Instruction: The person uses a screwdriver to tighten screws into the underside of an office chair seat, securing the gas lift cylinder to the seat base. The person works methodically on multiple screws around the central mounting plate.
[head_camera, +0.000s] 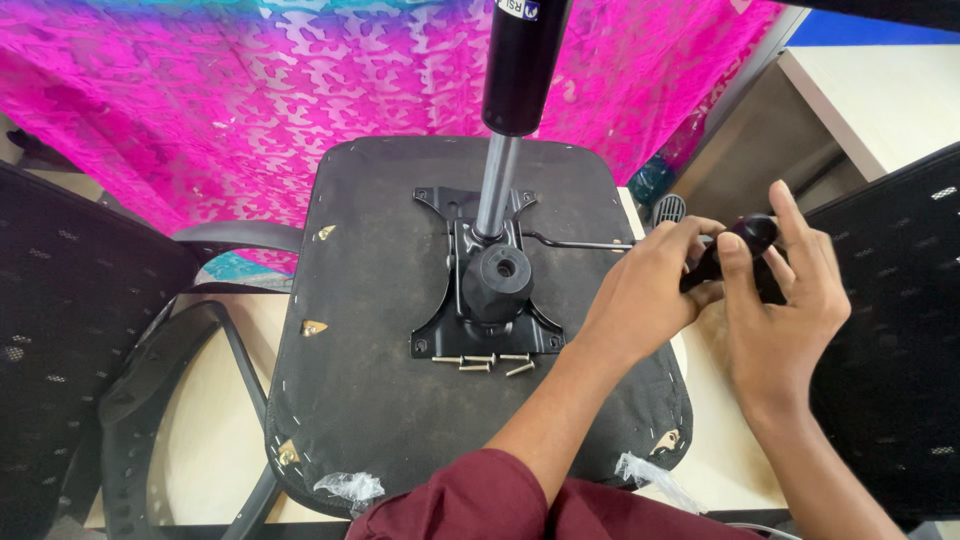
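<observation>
Left hand (645, 290) | curled on thin steel lever (580, 243) | right hand (785, 290) | pinching glossy black knob (752, 235) (rounded)

Screws (484, 361) on seat underside (380, 420), before mechanism plate (440, 330).

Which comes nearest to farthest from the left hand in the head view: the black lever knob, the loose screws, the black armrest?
1. Black lever knob: at the left hand, its fingers on it, right of the seat.
2. Loose screws: on the seat underside, below the mounting plate.
3. Black armrest: far left, beside the seat.
</observation>
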